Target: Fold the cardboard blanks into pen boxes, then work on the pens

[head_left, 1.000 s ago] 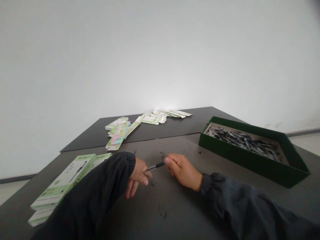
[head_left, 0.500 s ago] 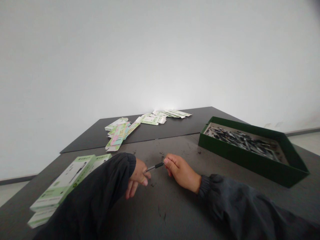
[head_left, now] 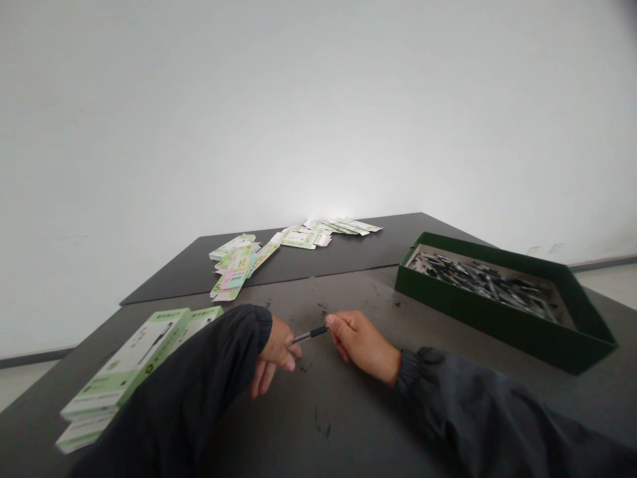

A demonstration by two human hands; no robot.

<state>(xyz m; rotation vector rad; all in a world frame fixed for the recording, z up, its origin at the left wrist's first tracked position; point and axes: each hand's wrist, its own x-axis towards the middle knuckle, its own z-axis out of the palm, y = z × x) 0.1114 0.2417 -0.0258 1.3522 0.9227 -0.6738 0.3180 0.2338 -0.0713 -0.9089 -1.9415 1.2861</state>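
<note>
A pen with a clear barrel and a black grip spans the gap between my two hands, just above the dark table. My left hand is closed on the barrel end, thumb and fingers pinching it while the lower fingers hang down. At the other end, my right hand pinches the tip by the black grip between thumb and forefinger. Its fingertips hide the very point of the pen, so I cannot see whether anything small is there.
On the right stands a green box holding many loose pens. Stacked white-and-green pen cartons lie at the left, partly behind my sleeve. Flattened cartons and more flat cartons lie toward the wall.
Almost nothing differs. My right hand has shifted very slightly downward with the pen's tip, and my left hand keeps its hold on the barrel.
</note>
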